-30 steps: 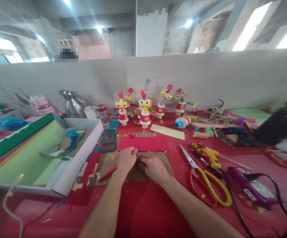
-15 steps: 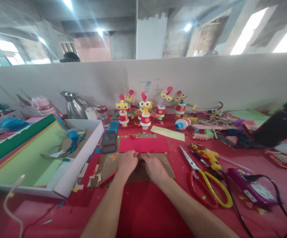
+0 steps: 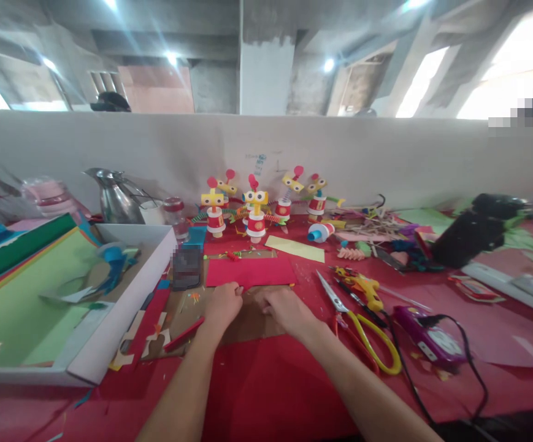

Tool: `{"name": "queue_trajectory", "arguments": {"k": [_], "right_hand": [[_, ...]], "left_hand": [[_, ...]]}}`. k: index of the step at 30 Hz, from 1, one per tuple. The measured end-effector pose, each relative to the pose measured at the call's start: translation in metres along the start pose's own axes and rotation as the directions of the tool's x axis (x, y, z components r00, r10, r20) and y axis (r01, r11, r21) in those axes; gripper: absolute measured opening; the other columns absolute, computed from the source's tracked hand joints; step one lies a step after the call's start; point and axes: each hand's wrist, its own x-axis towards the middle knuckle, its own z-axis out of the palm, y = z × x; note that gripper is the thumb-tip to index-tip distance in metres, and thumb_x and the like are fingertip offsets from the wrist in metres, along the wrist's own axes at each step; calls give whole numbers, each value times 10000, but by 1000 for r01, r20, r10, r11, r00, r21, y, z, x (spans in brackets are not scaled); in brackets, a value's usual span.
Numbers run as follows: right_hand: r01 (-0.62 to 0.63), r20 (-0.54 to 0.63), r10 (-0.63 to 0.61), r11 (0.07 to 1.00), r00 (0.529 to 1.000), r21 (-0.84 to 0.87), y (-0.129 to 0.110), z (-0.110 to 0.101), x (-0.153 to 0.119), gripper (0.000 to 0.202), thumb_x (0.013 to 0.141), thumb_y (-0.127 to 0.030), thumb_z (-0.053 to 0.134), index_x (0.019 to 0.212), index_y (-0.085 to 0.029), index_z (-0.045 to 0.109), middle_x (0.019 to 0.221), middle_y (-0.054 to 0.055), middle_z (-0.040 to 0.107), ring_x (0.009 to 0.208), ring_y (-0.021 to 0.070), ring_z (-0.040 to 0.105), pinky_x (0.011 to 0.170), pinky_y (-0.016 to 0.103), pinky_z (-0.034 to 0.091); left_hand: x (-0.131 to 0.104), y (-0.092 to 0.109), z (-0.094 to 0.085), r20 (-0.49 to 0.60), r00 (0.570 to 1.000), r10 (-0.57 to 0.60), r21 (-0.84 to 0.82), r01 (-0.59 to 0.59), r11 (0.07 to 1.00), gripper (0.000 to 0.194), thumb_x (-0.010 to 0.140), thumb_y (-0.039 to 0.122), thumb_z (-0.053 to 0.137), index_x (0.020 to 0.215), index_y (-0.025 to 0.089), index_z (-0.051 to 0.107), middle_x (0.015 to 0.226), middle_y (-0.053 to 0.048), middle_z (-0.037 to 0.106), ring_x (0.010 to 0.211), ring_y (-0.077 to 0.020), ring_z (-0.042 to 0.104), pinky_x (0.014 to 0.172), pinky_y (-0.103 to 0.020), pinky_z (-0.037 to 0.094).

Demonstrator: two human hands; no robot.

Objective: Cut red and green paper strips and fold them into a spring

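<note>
A red sheet of paper [image 3: 250, 272] lies flat on a brown cardboard mat [image 3: 248, 322]. My left hand [image 3: 224, 305] is closed at the near edge of this sheet, its thumb and finger pinched together there. Just to the right, my right hand [image 3: 285, 312] is curled, fingertips pointing at the left one and slightly below the sheet's edge. Whatever lies between its fingers is hidden. A thin red strip [image 3: 184, 334] rests beside my left wrist. Scissors [image 3: 340, 304] with red and yellow handles lie to the right of my right hand.
Several paper-cup figures [image 3: 256, 222] stand behind the sheet. On the left is a white box [image 3: 123, 301] of coloured paper, with a dark phone-like object [image 3: 187, 268] beside it. A yellow glue gun [image 3: 368, 291] and a purple corded device [image 3: 427, 336] lie right.
The camera view has turned a little to the right, so everything sits further left. My right fingertips have drawn back slightly from the sheet's edge. My left hand stays at the edge.
</note>
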Motion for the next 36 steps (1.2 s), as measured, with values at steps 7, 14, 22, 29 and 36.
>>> {"name": "queue_trajectory", "arguments": {"k": [7, 14, 22, 29, 36], "right_hand": [[-254, -336, 186, 952, 923, -170, 55, -49, -12, 340, 780, -52, 475, 1066, -148, 632, 1224, 184, 543, 1034, 259, 551, 793, 311, 396], [-235, -497, 227, 971, 837, 48, 65, -46, -25, 318, 785, -153, 517, 1059, -233, 657, 1029, 76, 655, 1009, 231, 547, 877, 342, 370], [-35, -128, 340, 436, 932, 899, 18, 11, -5, 247, 722, -300, 636, 944, -192, 646, 871, 30, 691, 742, 145, 626, 649, 249, 463], [64, -52, 432, -12, 900, 998, 6, 29, 16, 315, 618, -436, 732, 603, -139, 627, 573, 8, 645, 526, 93, 552, 512, 198, 383], [188, -74, 652, -107, 755, 976, 31, 20, 8, 306, 580, -405, 765, 717, -158, 648, 647, 15, 647, 573, 121, 581, 488, 205, 413]], "left_hand": [[2, 0, 2, -6, 1000, 29, 13, -29, 999, 342, 890, 313, 327, 872, 190, 645, 918, -131, 693, 872, -244, 637, 677, -313, 399], [0, 2, 1, -6, 999, 33, 16, -33, 999, 314, 887, 302, 344, 834, 176, 627, 870, -140, 687, 836, -250, 635, 659, -312, 380], [-1, 4, -5, -105, 985, 138, -423, -170, 890, 326, 875, 352, 373, 661, 192, 560, 607, -18, 619, 629, -146, 564, 597, -237, 341], [0, 5, 3, -46, 966, 255, -448, -248, 859, 319, 858, 360, 405, 625, 197, 548, 564, -1, 584, 585, -139, 533, 567, -236, 325], [-4, 10, -2, -5, 971, 239, -388, -222, 894, 321, 868, 339, 404, 657, 193, 595, 594, -15, 610, 620, -147, 549, 578, -244, 330]]}}
